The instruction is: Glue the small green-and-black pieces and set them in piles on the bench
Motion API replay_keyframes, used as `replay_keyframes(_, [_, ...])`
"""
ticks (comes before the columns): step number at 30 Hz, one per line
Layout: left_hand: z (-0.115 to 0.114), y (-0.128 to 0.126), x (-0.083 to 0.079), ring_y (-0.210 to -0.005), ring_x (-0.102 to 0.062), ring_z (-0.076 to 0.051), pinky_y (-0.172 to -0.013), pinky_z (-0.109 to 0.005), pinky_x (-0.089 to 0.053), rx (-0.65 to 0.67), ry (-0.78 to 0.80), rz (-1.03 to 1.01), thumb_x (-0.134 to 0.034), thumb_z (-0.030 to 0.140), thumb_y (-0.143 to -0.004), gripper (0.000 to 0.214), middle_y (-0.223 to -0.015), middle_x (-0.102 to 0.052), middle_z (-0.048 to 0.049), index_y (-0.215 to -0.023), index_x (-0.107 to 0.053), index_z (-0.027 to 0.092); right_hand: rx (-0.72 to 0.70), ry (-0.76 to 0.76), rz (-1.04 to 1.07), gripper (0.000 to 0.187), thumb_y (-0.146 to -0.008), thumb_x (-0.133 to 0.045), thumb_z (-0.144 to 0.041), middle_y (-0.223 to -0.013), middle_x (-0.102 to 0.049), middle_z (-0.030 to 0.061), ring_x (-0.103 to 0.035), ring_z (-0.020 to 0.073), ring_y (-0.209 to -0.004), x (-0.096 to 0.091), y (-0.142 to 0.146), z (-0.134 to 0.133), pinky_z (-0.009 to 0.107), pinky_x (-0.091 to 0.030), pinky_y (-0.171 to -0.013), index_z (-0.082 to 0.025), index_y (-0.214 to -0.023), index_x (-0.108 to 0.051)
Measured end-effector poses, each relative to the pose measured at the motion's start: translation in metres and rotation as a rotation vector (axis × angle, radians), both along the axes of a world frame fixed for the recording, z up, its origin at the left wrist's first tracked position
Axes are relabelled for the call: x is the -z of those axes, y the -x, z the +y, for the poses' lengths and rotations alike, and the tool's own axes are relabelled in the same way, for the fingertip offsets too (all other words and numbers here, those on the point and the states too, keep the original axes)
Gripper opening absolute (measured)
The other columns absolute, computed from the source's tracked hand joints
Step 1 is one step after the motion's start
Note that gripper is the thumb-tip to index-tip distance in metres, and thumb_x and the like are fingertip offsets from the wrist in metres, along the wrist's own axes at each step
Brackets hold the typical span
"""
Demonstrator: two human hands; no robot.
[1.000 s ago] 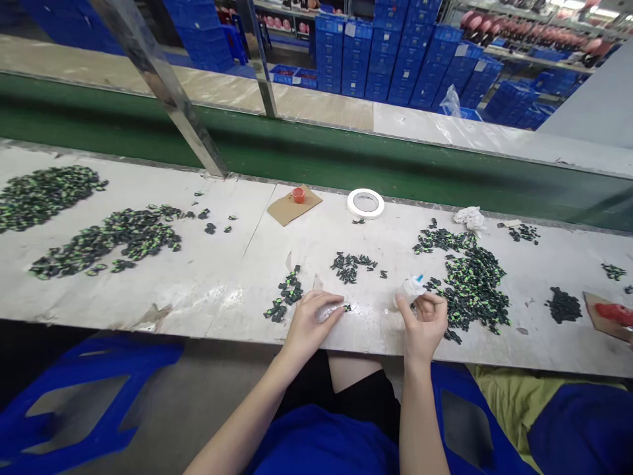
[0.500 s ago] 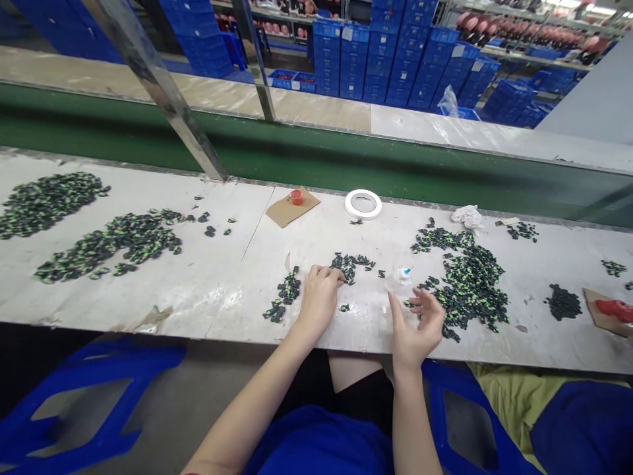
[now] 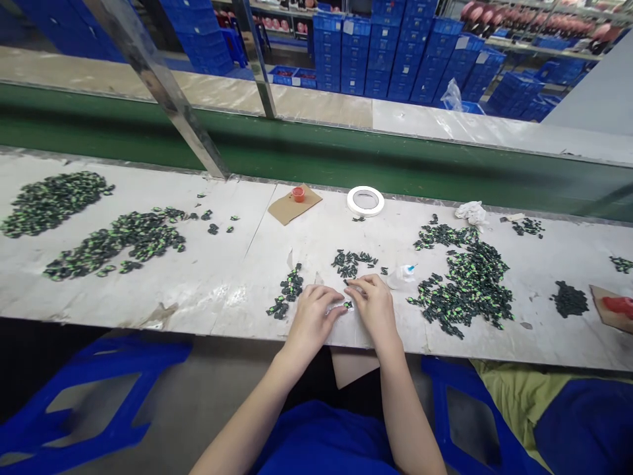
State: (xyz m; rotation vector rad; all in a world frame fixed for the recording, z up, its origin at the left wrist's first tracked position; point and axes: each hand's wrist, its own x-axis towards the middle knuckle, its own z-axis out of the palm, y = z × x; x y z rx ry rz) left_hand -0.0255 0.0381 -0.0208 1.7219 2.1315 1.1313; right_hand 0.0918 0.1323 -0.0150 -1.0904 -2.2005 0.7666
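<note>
My left hand (image 3: 314,313) hovers low over the white bench, thumb and forefinger curved and a little apart. Just past its fingertips is a small black-and-green part (image 3: 347,305); it seems to rest on the bench. My right hand (image 3: 374,307) is closed in a pinch on a small black piece (image 3: 346,282), mostly covered by the fingers. Beyond both hands lies a loose group of small black pieces (image 3: 346,262). Left of my left hand is a short row of black-and-green parts (image 3: 291,285). A clear bottle with a blue tip (image 3: 406,270) lies right of my right hand.
Large piles of black-and-green parts lie at the right (image 3: 475,280) and left (image 3: 116,241). Behind are a white tape roll (image 3: 352,201), a red cup (image 3: 298,194) on cardboard (image 3: 284,212) and crumpled tissue (image 3: 471,212). A metal post (image 3: 182,125) rises at the back.
My right hand has moved left from beside the bottle to meet my left hand. My left hand has drawn slightly nearer me, away from the black pieces.
</note>
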Motion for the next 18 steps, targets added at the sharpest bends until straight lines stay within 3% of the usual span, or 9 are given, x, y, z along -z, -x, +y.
replay_keyframes(6, [-0.001,-0.012,0.015,-0.092,-0.055,-0.024,-0.081,-0.039,-0.05,-0.008,-0.096,-0.028,-0.063,0.016,-0.082,0.009,-0.092,-0.066,-0.006,-0.087,-0.068,0.021,-0.03,0.051,-0.101,0.012,-0.08,-0.063,-0.014,-0.085,-0.064,0.0077,-0.064,0.0222,-0.082,-0.006,0.015,0.007,0.035,-0.052,-0.076,-0.02,-0.083,-0.073])
replay_keyframes(9, [0.0,-0.01,0.014,-0.09,-0.055,-0.023,-0.08,-0.038,-0.051,0.011,-0.112,-0.068,-0.06,0.014,-0.084,0.01,-0.089,-0.068,-0.0048,-0.086,-0.067,0.021,-0.018,0.076,0.004,0.014,-0.083,-0.057,-0.016,-0.086,-0.067,0.0082,-0.065,0.0223,-0.082,-0.008,0.013,0.005,0.036,-0.053,-0.078,-0.019,-0.084,-0.071])
replay_keyframes(15, [-0.008,-0.005,-0.004,-0.084,-0.062,-0.019,-0.075,-0.032,-0.053,-0.04,-0.133,-0.233,-0.052,0.016,-0.088,0.014,-0.084,-0.068,-0.0031,-0.089,-0.065,0.022,0.019,0.439,0.376,0.019,-0.08,-0.063,-0.033,-0.082,-0.071,0.005,-0.066,0.0167,-0.069,-0.016,-0.012,-0.015,0.025,-0.054,-0.053,-0.019,-0.088,-0.073])
replay_keyframes(18, [-0.013,-0.005,-0.017,-0.085,-0.063,-0.018,-0.077,-0.031,-0.053,-0.056,-0.152,-0.275,-0.053,0.017,-0.088,0.014,-0.086,-0.067,-0.0035,-0.09,-0.066,0.021,-0.005,0.454,0.455,0.017,-0.08,-0.065,-0.031,-0.085,-0.071,0.0045,-0.065,0.0149,-0.07,-0.025,-0.021,-0.027,0.023,-0.055,-0.054,-0.021,-0.088,-0.075])
